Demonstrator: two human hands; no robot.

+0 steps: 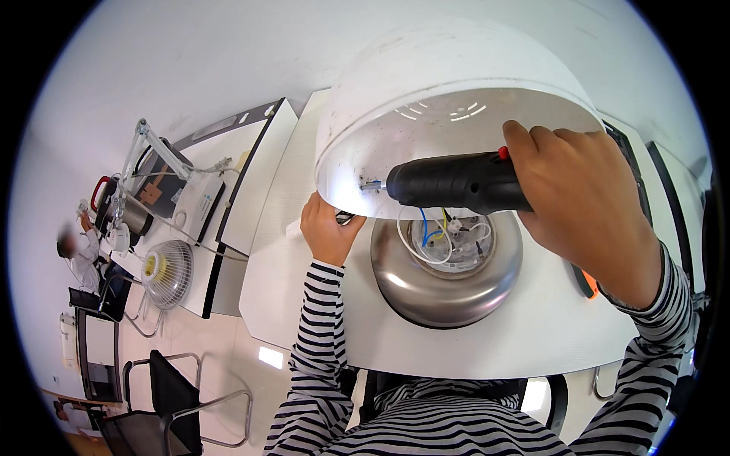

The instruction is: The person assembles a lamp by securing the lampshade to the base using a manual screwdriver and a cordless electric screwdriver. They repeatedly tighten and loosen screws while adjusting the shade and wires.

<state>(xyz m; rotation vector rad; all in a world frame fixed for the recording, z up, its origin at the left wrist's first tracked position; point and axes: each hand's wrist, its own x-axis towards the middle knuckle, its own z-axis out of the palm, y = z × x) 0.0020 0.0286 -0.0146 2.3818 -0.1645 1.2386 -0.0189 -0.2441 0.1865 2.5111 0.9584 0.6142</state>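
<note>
My right hand (585,190) is closed around a black electric screwdriver (456,181) with a red button. Its bit points left, inside a large white round housing (456,61) tipped on its side, and touches or nearly touches the lit inner wall. At the housing's lower left rim my left hand (331,232) is closed on a small white part (293,229); whether this part is fixed to the housing I cannot tell. Below the opening sits a round silver metal base (449,296). White, blue and yellow wires (430,232) rise from its middle toward the housing.
Both pieces rest on a white table (304,311). An orange and black object (588,284) lies right, partly behind my forearm. On a side table (262,175) at left stand a caged lamp (169,273) and a jointed arm (141,159). Black chairs (171,395) and another person (84,258) are farther left.
</note>
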